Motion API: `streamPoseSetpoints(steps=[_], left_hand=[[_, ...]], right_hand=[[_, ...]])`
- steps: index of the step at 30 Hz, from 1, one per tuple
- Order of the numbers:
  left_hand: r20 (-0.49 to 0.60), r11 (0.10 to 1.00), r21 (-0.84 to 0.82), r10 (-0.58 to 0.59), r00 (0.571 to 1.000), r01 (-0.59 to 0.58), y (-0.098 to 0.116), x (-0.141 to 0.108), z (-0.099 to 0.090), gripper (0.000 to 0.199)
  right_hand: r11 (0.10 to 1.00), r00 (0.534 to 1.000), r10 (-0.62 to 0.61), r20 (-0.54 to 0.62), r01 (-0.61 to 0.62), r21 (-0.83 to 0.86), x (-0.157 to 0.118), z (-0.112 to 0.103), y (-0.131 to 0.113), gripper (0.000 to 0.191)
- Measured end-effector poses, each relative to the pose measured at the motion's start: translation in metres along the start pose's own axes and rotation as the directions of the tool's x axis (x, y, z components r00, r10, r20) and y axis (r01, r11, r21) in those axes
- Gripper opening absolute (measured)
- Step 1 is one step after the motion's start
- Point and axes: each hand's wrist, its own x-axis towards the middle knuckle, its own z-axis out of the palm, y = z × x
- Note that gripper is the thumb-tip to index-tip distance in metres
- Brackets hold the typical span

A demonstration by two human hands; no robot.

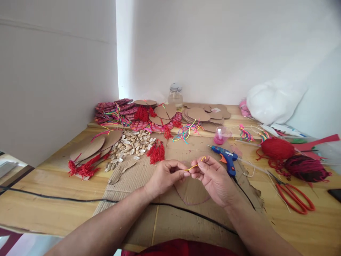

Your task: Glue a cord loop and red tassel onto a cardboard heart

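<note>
A short yellow cord runs between my two hands above the brown cardboard sheet. My left hand pinches one end between thumb and fingertips. The fingers of my right hand are closed on the other part, and its tip curls up above them. Under the hands lies a round cardboard disc, partly hidden by them. A blue glue gun rests just beyond my right hand. Red tassels lie past my left hand, beside a heap of peanut shells.
Orange-handled scissors and red yarn lie at the right. A black cable crosses the front of the cardboard sheet. Cardboard discs, colourful cords and a glass jar line the back.
</note>
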Motion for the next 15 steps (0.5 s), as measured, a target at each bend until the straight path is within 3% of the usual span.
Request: streamPoseSetpoints(steps=[4,9,12,15], left_hand=[[-0.057,0.999,-0.038,-0.022,0.998,0.019,0.004,0.000,-0.003,0.035],[-0.210,0.983,-0.162,0.051,0.976,-0.087,0.006,0.000,-0.009,0.027],[-0.212,0.984,-0.154,0.054,0.976,-0.088,0.006,0.001,-0.011,0.027],[-0.188,0.994,-0.101,0.024,0.982,-0.044,0.008,0.000,-0.009,0.031]], right_hand=[[1.000,0.997,-0.031,-0.074,0.031,-0.002,0.002,0.000,-0.001,0.026],[0.993,0.976,-0.121,-0.179,0.117,-0.034,0.009,-0.008,-0.007,0.029],[0.971,0.942,-0.236,-0.238,0.219,-0.097,0.012,-0.014,-0.013,0.025],[0.940,0.922,-0.320,-0.220,0.281,-0.193,0.009,-0.013,-0.013,0.019]])
